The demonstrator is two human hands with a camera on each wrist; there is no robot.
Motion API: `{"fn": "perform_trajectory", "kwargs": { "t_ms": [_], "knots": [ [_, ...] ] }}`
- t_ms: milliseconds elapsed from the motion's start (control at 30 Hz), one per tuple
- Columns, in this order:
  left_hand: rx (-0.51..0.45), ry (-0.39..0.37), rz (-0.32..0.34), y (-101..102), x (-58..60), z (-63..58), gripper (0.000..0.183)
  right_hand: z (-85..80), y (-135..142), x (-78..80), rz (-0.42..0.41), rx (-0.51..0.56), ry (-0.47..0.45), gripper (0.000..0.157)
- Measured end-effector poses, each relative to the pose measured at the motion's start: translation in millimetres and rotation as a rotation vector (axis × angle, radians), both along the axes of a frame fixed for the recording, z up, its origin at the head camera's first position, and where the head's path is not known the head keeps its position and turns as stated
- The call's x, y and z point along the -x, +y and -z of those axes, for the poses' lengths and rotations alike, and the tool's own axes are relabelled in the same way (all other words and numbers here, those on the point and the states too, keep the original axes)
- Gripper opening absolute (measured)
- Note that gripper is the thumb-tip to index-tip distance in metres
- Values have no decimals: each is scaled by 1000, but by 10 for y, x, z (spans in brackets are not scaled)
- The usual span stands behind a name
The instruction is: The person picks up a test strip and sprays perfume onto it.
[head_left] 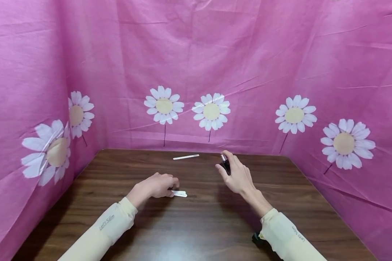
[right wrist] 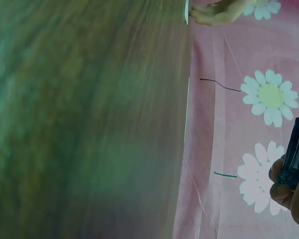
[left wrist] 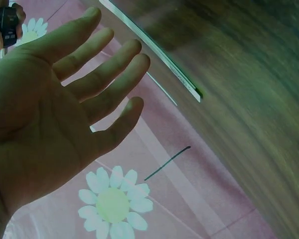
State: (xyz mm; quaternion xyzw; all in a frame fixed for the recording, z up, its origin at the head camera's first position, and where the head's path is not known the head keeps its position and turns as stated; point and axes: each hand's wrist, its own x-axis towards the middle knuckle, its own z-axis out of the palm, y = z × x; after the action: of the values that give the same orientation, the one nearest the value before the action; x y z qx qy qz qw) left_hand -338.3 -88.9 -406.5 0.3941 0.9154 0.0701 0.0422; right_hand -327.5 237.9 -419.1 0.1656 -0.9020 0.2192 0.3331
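Observation:
My right hand (head_left: 238, 177) grips a small dark glass spray bottle (head_left: 227, 167) above the far right of the table, its index finger on the silvery spray top. In the right wrist view the bottle (right wrist: 293, 154) is partly cut off by the frame edge. Over the middle of the table, my left hand (head_left: 157, 185) is at a small stack of white paper strips (head_left: 179, 194). The left wrist view shows that hand (left wrist: 45, 114) with loosely extended fingers, apart from the strips (left wrist: 159, 55). Farther back lies another white strip (head_left: 186, 157).
The brown wooden table (head_left: 143, 232) is bordered by a pink curtain (head_left: 248, 54) printed with white daisies, at the back and both sides. Beside the right cuff is a black object (head_left: 257, 239), mostly hidden by the sleeve.

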Motion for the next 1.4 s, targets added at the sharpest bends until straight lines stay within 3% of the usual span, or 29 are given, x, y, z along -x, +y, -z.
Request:
{"fn": "perform_trajectory", "kwargs": {
  "t_ms": [100, 333, 533, 767, 1400],
  "knots": [
    [-5, -19, -5, -34, 31, 14, 16, -6, -1, -9, -10, -14, 0, 51],
    [44, -9, -99, -142, 66, 30, 21, 12, -47, -39, -23, -25, -24, 52],
    [58, 20, -103, -146, 73, 16, 24, 7, -66, -50, -20, -18, -33, 51],
    [47, -20, -137, -162, 71, 35, 20, 16, -107, -81, -29, -12, -48, 51],
    [-24, -96, -140, -208, 127, 81, 19, -9, -140, -99, -32, -18, -55, 50]
  ]
}}
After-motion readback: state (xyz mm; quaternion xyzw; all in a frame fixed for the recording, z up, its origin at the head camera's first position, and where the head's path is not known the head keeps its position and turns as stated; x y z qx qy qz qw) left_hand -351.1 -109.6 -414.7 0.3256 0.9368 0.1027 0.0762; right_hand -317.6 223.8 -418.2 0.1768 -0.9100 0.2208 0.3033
